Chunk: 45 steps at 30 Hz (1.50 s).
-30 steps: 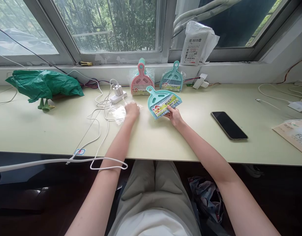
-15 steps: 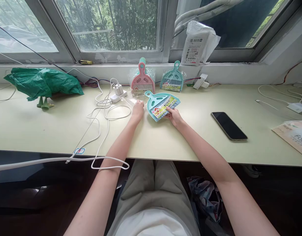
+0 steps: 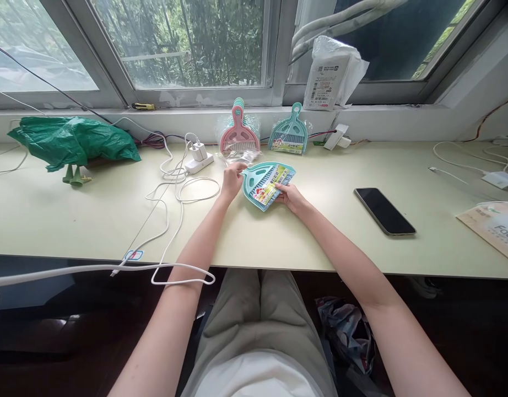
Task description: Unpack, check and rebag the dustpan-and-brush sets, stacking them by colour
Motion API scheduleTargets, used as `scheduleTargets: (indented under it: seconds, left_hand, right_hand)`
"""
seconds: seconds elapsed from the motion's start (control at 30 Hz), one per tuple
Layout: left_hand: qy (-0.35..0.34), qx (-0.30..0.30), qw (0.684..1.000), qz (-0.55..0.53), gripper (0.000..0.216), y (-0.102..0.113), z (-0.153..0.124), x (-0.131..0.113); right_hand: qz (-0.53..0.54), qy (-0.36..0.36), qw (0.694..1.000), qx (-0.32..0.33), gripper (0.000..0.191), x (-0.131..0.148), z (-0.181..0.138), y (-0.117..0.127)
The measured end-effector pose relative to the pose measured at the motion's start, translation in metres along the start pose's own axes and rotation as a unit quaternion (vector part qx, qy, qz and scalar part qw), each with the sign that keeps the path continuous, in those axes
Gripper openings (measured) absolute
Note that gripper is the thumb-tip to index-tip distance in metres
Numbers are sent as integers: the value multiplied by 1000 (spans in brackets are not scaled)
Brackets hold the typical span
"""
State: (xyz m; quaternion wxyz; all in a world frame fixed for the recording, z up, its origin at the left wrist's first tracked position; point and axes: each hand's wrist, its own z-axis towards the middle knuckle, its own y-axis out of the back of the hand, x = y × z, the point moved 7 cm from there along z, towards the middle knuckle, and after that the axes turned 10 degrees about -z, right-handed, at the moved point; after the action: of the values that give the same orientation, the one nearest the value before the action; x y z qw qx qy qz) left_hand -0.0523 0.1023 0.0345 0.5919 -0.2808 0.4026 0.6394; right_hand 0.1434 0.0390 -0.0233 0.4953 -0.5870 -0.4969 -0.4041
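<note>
A mint-green mini dustpan with a small brush and a colourful printed label is held just above the table, tilted. My left hand is closed at the dustpan's handle end, which its fingers mostly hide. On the opposite side, my right hand grips the brush-and-label edge, thumb on top and fingers underneath. Crumpled clear plastic lies behind the dustpan. A pink dustpan, with green ones stacked behind it, leans on the wall in clear wrap. Beside it leans another wrapped green dustpan.
White cables and a power strip lie left, one cable crossing my left forearm. A green plastic bag covers something at far left. A phone and a printed pack lie right. A wrapped box stands on the sill.
My left hand has moved from the clear plastic to the dustpan's handle; the plastic now lies farther back. The dustpan has shifted slightly left and toward me, still in my right hand.
</note>
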Motion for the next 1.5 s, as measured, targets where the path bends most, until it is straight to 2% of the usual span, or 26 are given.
scheduleTargets:
  seconds: [0.07, 0.13, 0.3, 0.37, 0.53, 0.7, 0.87, 1.0, 1.03, 1.07, 1.1, 1.17, 1.2, 1.23, 1.27, 1.3, 1.37, 1.43, 1.5]
  left_hand:
    - [-17, 40, 999, -26, 43, -11, -1, -6]
    - [-35, 40, 998, -27, 42, -13, -2, -13]
    - [-29, -40, 999, 14, 42, 10, 1, -19]
    - [-23, -53, 997, 45, 43, 18, 2, -15]
    - [-24, -4, 997, 71, 39, 11, 1, 2]
    - [-26, 51, 998, 34, 32, -6, -4, 3]
    - [-6, -25, 995, -92, 28, 1, -4, -11]
    - [0, 8, 989, -145, 14, -9, -6, -27]
    - [-16, -4, 991, -134, 16, -9, -7, -32]
    - [-37, -44, 992, -116, 23, -5, -9, -37]
    - [-57, -109, 988, -95, 32, 2, -12, -41]
    - [-71, -265, 959, -68, 57, 22, -20, -42]
    - [-58, -326, 940, -79, 68, 30, -24, -38]
    - [-32, -358, 927, -111, 76, 35, -25, -31]
    - [5, -352, 921, -165, 79, 36, -22, -22]
    - [50, -310, 920, -235, 75, 31, -16, -13]
    - [133, -161, 903, -376, 61, 8, -4, -1]
    - [180, -32, 872, -454, 51, -14, -2, 1]
    - [200, 5, 855, -479, 47, -25, -5, 3]
  right_hand:
    - [3, 0, 1000, -11, 8, 0, 0, 1]
    - [10, 6, 1000, -27, 9, 1, 1, 4]
    - [50, 35, 995, -76, 8, 7, 1, 17]
    - [63, 45, 993, -93, 8, 9, 1, 23]
    - [69, 45, 992, -92, 10, 8, 2, 26]
    - [56, 15, 996, -71, 9, 3, 3, 20]
    - [48, 30, 997, -57, 9, 11, 2, 22]
    - [39, 45, 998, -38, 9, 17, -2, 17]
    - [40, 48, 997, -36, 8, 18, -3, 15]
    - [43, 52, 997, -33, 8, 18, -4, 13]
    - [48, 60, 997, -30, 7, 19, -4, 12]
    - [60, 80, 995, -23, 7, 20, -4, 9]
    - [66, 90, 994, -19, 8, 20, -4, 9]
    - [70, 99, 993, -16, 8, 20, -3, 8]
    - [73, 104, 992, -13, 9, 20, -3, 8]
    - [74, 107, 991, -10, 10, 20, -2, 8]
    - [68, 107, 992, 1, 13, 18, 0, 6]
    - [58, 106, 993, 12, 15, 17, 0, 4]
    - [53, 108, 993, 16, 18, 17, 0, 1]
